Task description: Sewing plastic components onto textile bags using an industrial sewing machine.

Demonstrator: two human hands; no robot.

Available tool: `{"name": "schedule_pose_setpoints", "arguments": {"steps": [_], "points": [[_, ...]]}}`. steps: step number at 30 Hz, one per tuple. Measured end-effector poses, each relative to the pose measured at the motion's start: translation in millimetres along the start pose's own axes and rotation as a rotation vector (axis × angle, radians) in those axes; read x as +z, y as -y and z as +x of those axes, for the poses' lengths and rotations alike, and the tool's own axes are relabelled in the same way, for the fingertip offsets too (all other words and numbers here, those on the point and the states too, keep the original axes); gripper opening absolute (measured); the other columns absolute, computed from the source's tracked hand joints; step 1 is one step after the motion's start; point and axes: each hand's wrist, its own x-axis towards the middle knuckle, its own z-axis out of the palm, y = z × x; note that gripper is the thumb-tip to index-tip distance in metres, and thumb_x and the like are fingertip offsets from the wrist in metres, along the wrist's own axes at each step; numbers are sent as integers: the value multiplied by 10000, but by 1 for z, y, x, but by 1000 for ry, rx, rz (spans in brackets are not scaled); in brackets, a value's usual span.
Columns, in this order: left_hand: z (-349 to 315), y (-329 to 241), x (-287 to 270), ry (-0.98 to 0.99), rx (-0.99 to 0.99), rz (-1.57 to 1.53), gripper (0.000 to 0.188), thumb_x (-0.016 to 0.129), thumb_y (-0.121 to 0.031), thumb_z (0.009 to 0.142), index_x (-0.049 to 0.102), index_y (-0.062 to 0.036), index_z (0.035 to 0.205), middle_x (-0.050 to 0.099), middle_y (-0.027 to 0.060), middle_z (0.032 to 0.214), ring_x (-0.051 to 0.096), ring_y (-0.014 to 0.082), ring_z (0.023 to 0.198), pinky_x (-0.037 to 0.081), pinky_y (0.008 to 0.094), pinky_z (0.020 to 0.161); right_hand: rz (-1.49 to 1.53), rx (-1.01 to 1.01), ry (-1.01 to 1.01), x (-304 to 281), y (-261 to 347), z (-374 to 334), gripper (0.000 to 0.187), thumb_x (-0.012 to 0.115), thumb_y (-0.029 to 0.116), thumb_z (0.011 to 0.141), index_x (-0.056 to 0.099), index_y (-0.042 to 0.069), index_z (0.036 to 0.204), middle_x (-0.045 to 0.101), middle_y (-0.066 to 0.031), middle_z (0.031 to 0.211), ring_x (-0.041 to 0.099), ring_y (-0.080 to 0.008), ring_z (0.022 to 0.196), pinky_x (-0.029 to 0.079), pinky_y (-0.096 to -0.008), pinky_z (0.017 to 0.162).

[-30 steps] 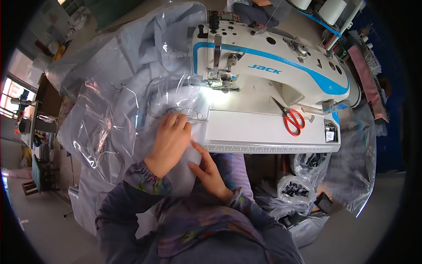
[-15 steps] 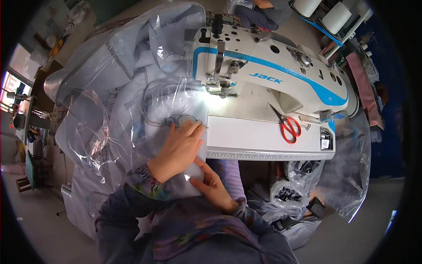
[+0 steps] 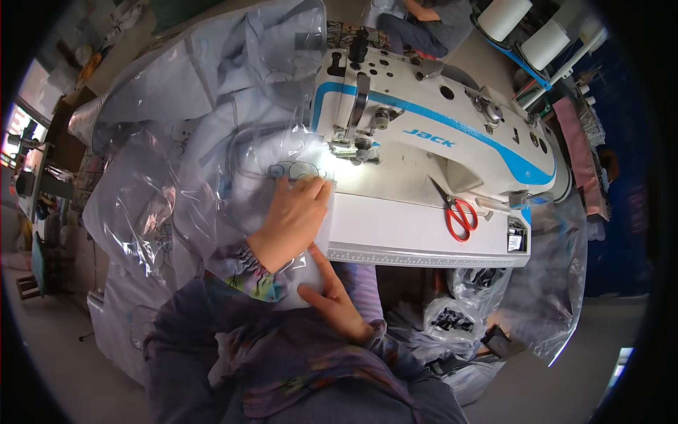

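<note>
Pale grey cloth (image 3: 233,116) with printed cartoon outlines lies bunched at the left of a white and blue sewing machine (image 3: 438,134), partly under clear plastic film (image 3: 134,205). My left hand (image 3: 295,220) rests flat on the cloth just before the lit needle area, its fingers stretched toward the machine head. Nearer my body, my right hand (image 3: 335,300) touches the cloth's right edge, index finger straight and thumb spread apart from it. Its other fingers are mostly hidden. Glare hides the exact spot under the presser foot (image 3: 362,152).
Red-handled scissors (image 3: 460,218) lie on the machine bed, right of the needle. A ruler strip (image 3: 424,258) runs along its front edge. Plastic bags of dark pieces (image 3: 452,318) hang below. White thread cones (image 3: 503,18) stand at the back right. Another person (image 3: 431,28) sits beyond.
The cloth and my left hand have slid forward, bringing the printed outline nearer the needle. My right hand has moved slightly forward along the edge. The whole view has shifted a little.
</note>
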Motion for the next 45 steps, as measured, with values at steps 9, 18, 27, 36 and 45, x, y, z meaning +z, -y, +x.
{"name": "schedule_pose_setpoints", "arguments": {"steps": [9, 18, 27, 36, 45], "points": [[14, 8, 8, -107, 24, 222, 435, 669, -140, 909, 585, -22, 1319, 601, 123, 1318, 564, 289, 1292, 489, 448, 1028, 93, 4, -34, 4, 2, 12, 839, 615, -39, 1016, 133, 67, 1695, 274, -74, 1689, 333, -150, 1486, 313, -295, 1190], [44, 33, -3, -82, 76, -106, 317, 656, -166, 968, 648, -24, 1252, 646, 160, 1268, 621, 344, 1197, 512, 445, 1006, -30, -126, -118, -2, 0, 38, 795, 651, -22, 987, 244, 41, 1666, 345, -111, 1659, 339, -189, 1486, 276, -316, 1216], [-28, 81, -94, 20, 28, -325, 286, 637, -132, 992, 671, -26, 1256, 665, 155, 1276, 674, 381, 1086, 544, 445, 903, -174, -96, -39, 12, -10, 6, 311, 636, 29, 1039, 540, 24, 1335, 647, -51, 1174, 625, -117, 1087, 513, -281, 948], [-21, 46, -91, 108, 150, -243, 217, 618, -98, 994, 679, -9, 1182, 675, 142, 1240, 684, 366, 1038, 548, 449, 877, -185, -90, -140, 59, -90, 54, 420, 768, 134, 977, 558, 28, 1326, 688, -40, 985, 602, -69, 792, 498, -253, 702], [-18, 25, -47, 13, 83, -305, 381, 610, -193, 1025, 598, -6, 1358, 618, 204, 1366, 614, 400, 1221, 506, 449, 1020, -335, -253, 270, 65, -48, 52, 121, 675, 64, 1005, 736, -35, 1039, 690, -32, 928, 559, -45, 777, 481, -260, 707]]}}
